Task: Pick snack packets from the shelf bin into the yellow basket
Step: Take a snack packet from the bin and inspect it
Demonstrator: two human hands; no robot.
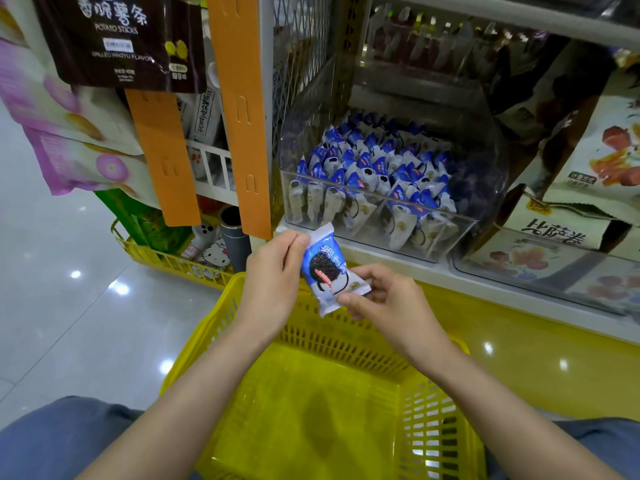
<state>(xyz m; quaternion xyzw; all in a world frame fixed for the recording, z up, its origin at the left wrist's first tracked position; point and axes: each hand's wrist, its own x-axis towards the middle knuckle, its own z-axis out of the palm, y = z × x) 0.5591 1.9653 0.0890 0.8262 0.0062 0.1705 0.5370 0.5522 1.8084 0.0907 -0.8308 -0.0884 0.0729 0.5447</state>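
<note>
A blue and white snack packet (325, 268) with a dark cookie picture is held between both hands above the far rim of the yellow basket (311, 403). My left hand (273, 275) pinches its upper left edge. My right hand (384, 299) pinches its lower right corner. The clear shelf bin (478, 216) just beyond holds several more of the same blue and white packets (377, 174). The basket's floor shows no packets inside.
A second clear bin (540, 268) with larger bags sits right of the snack bin. Orange hanging strips (242, 116) and hung snack bags (114, 39) are at upper left. Another yellow basket (166, 261) with goods stands on the glossy floor at left.
</note>
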